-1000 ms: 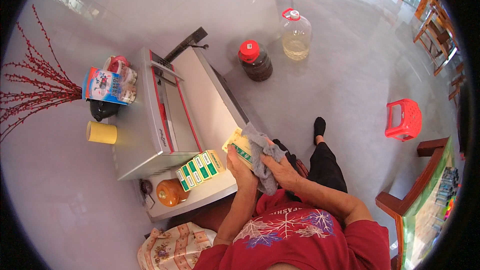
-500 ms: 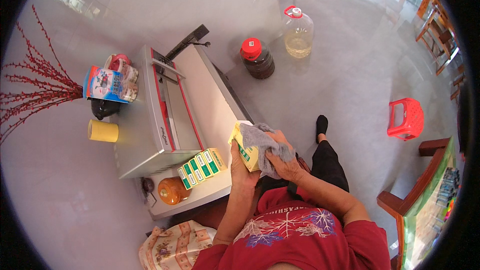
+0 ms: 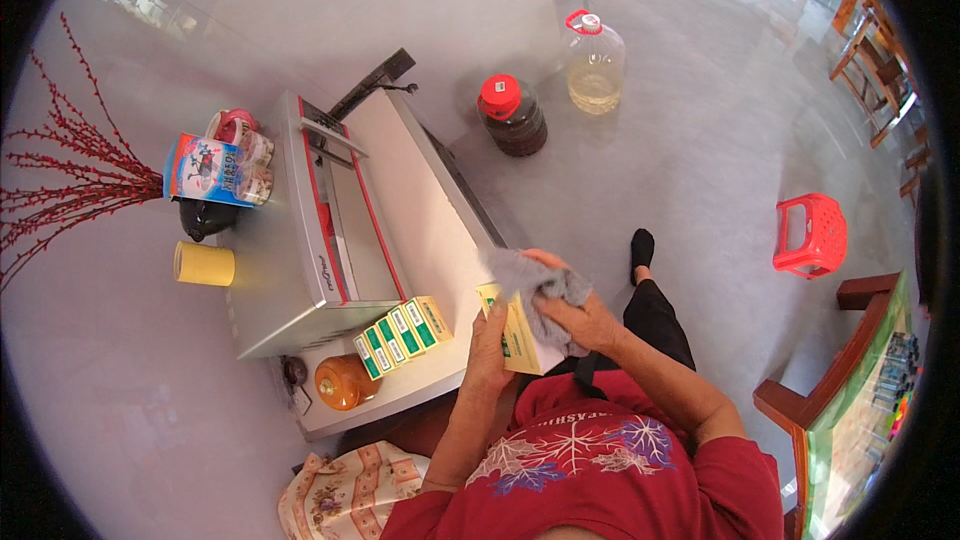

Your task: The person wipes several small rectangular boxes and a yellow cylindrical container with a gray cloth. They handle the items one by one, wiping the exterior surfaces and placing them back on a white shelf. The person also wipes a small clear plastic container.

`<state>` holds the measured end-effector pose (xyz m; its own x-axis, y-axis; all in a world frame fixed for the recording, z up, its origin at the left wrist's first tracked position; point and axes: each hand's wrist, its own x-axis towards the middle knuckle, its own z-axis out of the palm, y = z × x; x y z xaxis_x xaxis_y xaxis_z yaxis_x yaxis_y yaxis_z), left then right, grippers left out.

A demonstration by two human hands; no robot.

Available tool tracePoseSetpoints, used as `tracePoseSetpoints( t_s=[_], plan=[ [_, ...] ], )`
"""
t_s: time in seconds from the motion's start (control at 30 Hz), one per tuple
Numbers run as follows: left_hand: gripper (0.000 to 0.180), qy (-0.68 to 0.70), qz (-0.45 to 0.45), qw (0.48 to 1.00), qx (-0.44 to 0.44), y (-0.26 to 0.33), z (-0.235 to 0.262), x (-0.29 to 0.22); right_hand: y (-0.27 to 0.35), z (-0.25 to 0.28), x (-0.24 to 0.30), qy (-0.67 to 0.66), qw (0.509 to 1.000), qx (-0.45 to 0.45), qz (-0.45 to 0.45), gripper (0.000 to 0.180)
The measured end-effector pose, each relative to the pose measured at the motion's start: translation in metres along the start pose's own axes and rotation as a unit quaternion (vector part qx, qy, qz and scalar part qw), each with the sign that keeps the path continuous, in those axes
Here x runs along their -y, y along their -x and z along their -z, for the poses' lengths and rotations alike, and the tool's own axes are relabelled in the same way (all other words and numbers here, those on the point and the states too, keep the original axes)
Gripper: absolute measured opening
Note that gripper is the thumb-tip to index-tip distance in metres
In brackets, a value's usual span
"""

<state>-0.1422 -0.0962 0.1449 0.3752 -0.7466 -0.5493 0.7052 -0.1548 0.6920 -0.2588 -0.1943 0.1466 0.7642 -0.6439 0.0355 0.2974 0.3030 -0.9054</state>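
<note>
My left hand [image 3: 487,352] is closed round a yellow and green cardboard box [image 3: 521,338], holding it tilted in front of my body, just off the cabinet's edge. In my right hand [image 3: 588,323] is a bunched grey cloth [image 3: 520,272], laid over the upper and right part of the box. Part of the box lies hidden under the cloth and fingers. To the left, a row of several similar yellow and green boxes [image 3: 408,332] stands on the white cabinet top [image 3: 445,285].
Beside the boxes are an orange-brown jar [image 3: 343,382] and a silver cabinet appliance [image 3: 290,290]. A yellow canister [image 3: 204,264] and a snack bag [image 3: 203,170] sit on that appliance. On the floor are a red-lidded jar [image 3: 514,120], a large clear jug [image 3: 595,70] and a red plastic stool [image 3: 810,236].
The box has turned in my left hand, so a narrower yellow side now faces up. My right hand and the cloth have shifted over it.
</note>
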Motion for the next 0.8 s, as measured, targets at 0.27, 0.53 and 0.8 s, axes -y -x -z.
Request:
tracePoseSetpoints(
  t_s=[0.27, 0.53, 0.8],
  plan=[
    [0.043, -0.284, -0.115, 0.947, 0.1, 0.015, 0.008, -0.013, -0.012, 0.025, 0.036, 0.092, 0.974, 0.133, -0.159, 0.032],
    [0.062, -0.47, -0.126, 0.863, 0.135, 0.025, 0.009, -0.015, -0.018, 0.0, 0.049, 0.192, 0.939, 0.207, -0.195, 0.056],
    [0.064, -0.358, -0.15, 0.908, 0.156, 0.024, 0.006, -0.002, -0.007, 0.026, -0.005, 0.278, 0.926, 0.213, -0.139, 0.051]
  ],
)
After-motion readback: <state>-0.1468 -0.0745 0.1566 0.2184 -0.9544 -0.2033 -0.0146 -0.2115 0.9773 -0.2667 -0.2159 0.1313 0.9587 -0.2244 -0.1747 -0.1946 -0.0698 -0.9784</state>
